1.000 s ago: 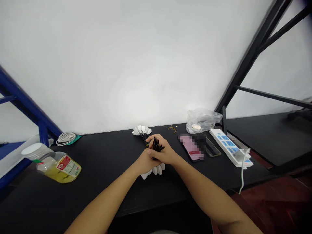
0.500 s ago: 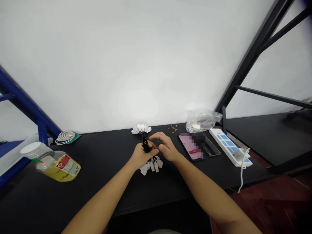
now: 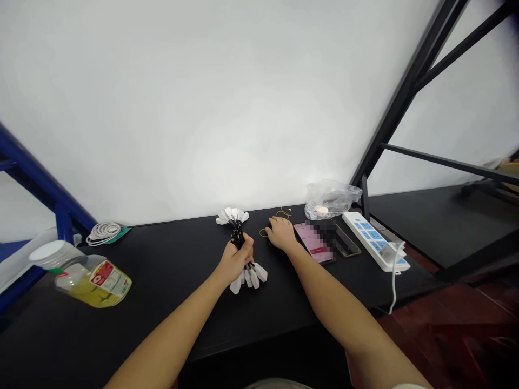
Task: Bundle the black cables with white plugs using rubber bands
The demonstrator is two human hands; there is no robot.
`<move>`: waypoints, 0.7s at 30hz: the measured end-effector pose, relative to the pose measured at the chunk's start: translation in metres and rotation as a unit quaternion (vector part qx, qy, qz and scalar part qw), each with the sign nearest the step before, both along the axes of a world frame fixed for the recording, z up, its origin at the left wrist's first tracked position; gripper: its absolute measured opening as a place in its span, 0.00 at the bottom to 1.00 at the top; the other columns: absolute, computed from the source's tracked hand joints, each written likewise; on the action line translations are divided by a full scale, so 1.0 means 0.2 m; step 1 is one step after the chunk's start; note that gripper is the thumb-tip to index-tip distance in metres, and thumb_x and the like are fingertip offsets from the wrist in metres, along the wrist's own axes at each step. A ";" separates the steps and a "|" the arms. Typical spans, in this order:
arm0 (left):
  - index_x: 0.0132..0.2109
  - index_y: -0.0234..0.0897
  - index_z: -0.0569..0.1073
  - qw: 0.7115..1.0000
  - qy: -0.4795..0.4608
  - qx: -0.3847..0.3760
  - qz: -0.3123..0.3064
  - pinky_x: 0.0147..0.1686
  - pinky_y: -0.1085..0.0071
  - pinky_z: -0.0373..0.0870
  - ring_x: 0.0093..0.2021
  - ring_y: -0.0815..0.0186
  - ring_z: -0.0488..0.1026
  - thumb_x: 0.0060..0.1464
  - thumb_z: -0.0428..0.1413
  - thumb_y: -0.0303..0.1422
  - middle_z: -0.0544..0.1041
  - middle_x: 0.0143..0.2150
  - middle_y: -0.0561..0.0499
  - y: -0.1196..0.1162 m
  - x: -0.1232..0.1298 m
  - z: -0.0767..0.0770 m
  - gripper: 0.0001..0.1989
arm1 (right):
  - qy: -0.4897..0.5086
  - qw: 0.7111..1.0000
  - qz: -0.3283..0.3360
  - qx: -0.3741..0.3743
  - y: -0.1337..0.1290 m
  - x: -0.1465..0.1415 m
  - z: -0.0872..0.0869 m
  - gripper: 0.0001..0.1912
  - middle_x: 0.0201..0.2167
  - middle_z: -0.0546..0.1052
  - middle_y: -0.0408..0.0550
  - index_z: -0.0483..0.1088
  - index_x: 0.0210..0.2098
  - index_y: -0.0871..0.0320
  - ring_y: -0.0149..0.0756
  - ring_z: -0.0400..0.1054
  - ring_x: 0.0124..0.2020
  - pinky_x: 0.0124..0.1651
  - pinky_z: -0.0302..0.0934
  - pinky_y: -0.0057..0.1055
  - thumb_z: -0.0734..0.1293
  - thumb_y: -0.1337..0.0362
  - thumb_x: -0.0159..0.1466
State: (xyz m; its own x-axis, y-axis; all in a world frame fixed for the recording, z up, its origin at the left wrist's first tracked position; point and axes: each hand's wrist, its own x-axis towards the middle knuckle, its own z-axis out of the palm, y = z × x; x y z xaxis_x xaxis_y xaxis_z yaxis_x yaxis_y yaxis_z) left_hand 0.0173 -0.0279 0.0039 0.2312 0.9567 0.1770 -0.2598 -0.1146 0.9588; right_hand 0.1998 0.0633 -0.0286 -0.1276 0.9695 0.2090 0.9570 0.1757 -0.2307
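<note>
My left hand (image 3: 239,256) is wrapped round the middle of a bundle of thin black cable-like pieces (image 3: 236,229) with white ends. One fan of white ends (image 3: 232,216) spreads beyond the hand, and another (image 3: 250,276) shows on its near side. To the right, my right hand (image 3: 280,233) rests palm down on the table, fingers stretched forward. A yellow rubber band (image 3: 263,233) lies by its thumb. Another yellow band (image 3: 284,212) lies just beyond its fingertips; whether they touch it I cannot tell.
Two phones, one with a pink screen (image 3: 310,240), lie right of my right hand. Beyond them are a clear plastic bag (image 3: 330,197) and a white power strip (image 3: 365,235). On the left stand a jar of yellow liquid (image 3: 91,281) and a coiled white cable (image 3: 103,232).
My right hand has left the bundle and moved right, down onto the table by the yellow bands. My left hand still grips the bundle. The view has shifted slightly.
</note>
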 end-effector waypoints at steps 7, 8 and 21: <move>0.21 0.38 0.61 0.998 0.039 0.021 0.042 0.31 0.69 0.69 0.21 0.71 0.67 0.54 0.61 0.54 0.65 0.17 0.57 0.02 -0.05 0.00 0.28 | -0.002 0.999 0.046 0.003 -0.03 0.00 0.03 0.10 0.51 0.76 0.54 0.77 0.42 0.58 0.45 0.67 0.53 0.55 0.57 0.37 0.68 0.61 0.64; 0.21 0.37 0.62 0.997 0.050 0.038 0.047 0.36 0.67 0.71 0.27 0.67 0.73 0.53 0.62 0.52 0.71 0.21 0.53 0.03 -0.06 0.00 0.27 | 0.002 0.999 0.053 0.000 -0.04 0.00 0.04 0.08 0.48 0.77 0.54 0.78 0.39 0.58 0.45 0.68 0.51 0.53 0.58 0.36 0.68 0.62 0.64; 0.31 0.36 0.68 0.997 0.050 0.012 -0.058 0.22 0.74 0.61 0.17 0.75 0.56 0.54 0.60 0.54 0.60 0.17 0.61 0.02 -0.08 0.02 0.24 | 0.579 0.789 0.178 -0.106 -0.18 -0.14 0.18 0.14 0.23 0.71 0.39 0.69 0.30 0.58 0.27 0.62 0.22 0.28 0.57 0.27 0.72 0.54 0.58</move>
State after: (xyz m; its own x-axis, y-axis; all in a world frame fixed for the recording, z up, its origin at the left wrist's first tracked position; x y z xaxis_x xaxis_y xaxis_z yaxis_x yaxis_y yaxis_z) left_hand 0.0017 -0.0243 0.0079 0.3584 0.9179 0.1704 -0.1764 -0.1126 0.9779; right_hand 0.1717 0.0268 0.0078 -0.2427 0.9441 0.2230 -0.0174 0.2256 -0.9741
